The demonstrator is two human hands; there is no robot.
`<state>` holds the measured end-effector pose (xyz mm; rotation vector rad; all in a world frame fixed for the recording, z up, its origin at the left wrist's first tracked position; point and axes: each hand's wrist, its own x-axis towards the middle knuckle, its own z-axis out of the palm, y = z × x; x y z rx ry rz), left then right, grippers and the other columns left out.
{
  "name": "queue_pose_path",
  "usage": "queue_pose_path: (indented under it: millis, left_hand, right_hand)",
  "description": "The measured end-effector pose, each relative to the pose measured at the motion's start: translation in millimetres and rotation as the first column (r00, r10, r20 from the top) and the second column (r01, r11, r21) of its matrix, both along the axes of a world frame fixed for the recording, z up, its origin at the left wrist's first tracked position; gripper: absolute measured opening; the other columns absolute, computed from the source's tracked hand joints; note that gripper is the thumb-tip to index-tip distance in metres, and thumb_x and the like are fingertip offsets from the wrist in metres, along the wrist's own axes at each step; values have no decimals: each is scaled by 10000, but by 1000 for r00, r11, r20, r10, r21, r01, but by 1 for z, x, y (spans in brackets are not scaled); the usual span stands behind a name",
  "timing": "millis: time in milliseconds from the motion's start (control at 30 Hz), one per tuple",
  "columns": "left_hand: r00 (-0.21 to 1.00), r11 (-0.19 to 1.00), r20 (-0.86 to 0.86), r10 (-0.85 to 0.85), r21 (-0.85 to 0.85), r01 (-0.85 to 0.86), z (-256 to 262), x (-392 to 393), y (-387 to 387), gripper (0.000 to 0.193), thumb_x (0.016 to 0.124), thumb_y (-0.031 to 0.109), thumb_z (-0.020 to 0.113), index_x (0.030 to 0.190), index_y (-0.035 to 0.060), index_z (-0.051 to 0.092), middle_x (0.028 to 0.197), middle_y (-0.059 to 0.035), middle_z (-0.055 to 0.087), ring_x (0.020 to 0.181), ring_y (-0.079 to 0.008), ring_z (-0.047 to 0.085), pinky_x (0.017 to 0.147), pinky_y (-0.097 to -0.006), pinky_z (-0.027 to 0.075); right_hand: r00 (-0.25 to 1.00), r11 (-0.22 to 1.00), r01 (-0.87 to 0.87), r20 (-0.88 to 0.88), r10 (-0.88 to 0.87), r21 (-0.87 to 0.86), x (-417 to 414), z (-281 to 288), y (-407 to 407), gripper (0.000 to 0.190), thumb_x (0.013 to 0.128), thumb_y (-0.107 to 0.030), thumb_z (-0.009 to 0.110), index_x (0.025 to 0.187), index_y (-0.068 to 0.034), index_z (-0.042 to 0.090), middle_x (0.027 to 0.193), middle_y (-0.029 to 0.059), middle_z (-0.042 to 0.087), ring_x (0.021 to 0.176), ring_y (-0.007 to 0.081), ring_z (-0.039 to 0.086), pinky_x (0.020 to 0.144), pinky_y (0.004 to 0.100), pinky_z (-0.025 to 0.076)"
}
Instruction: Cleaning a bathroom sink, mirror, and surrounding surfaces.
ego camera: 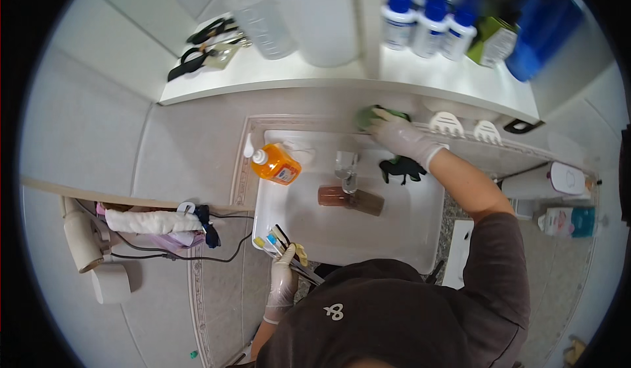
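My right hand (397,134), in a clear glove, holds a green cloth or sponge (370,117) against the wall just above the back of the white sink (296,235). The cloth is blurred. At the sink's near left corner my left hand (283,279), also gloved, grips several toothbrushes (272,239) with yellow, blue and dark heads; their lower ends run toward my shirt. Two brown tumblers, one reddish (331,195) and one greyer (367,203), lie in the basin below the faucet (348,171). Beneath my right wrist sits a black and green item (402,169).
An orange soap bottle (277,164) with a white pump stands at the sink's back left. Overhead, a white shelf (305,83) bears scissors (190,62), bottles and a green box. Left are a hair dryer (81,240) and its black cord (197,258). Two white holders (446,123) project from the right wall.
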<state>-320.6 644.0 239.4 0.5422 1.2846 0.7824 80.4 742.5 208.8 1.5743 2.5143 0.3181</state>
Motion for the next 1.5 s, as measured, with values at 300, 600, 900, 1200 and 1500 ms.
queue_pose_path:
  millis: [300, 600, 900, 1200, 1500]
  left_hand:
    - [986, 989, 123, 117, -106, -104, -25, -32, 5, 98, 919, 125, 570, 913, 37, 613, 771, -69, 632, 671, -176, 592, 624, -308, 485]
    - [961, 980, 194, 197, -6, -199, -36, -68, 1, 96, 924, 114, 559, 895, 35, 605, 748, -66, 628, 633, -174, 594, 582, -292, 479]
    - [962, 981, 208, 179, 42, -191, -46, -87, -1, 104, 913, 119, 569, 925, 24, 608, 746, -72, 621, 626, -166, 577, 571, -270, 448]
    - [953, 989, 298, -44, -123, 84, -60, -69, -23, 145, 925, 136, 565, 973, 2, 592, 752, -80, 619, 642, -169, 601, 598, -290, 505]
    - [946, 993, 306, 105, -76, -85, -59, -101, -30, 161, 943, 135, 535, 950, -14, 598, 745, -80, 614, 608, -155, 577, 583, -266, 473]
  right_hand:
    - [941, 933, -287, 247, 232, 216, -177, -35, 209, 414, 883, -216, 441, 1270, -93, 522, 1280, 72, 544, 1273, 202, 409, 1136, 333, 157]
    - [967, 983, -156, 219, 132, 95, -117, 1, 125, 326, 815, -147, 541, 1123, -104, 638, 1167, 8, 610, 1230, 184, 441, 1125, 348, 225]
    - [675, 912, 383, -629, -386, -148, -42, 20, -44, 316, 744, 7, 500, 1001, -40, 678, 1202, 113, 596, 1086, 274, 575, 994, 338, 425]
    - [588, 867, 188, -654, -476, -462, -161, -3, -80, 241, 867, -247, 542, 963, -79, 685, 1036, 154, 654, 935, 332, 626, 875, 411, 481]
    - [757, 855, 516, -446, -478, -40, -206, -99, 80, 284, 837, -268, 583, 920, -5, 647, 1109, 230, 595, 1005, 343, 601, 855, 409, 473]
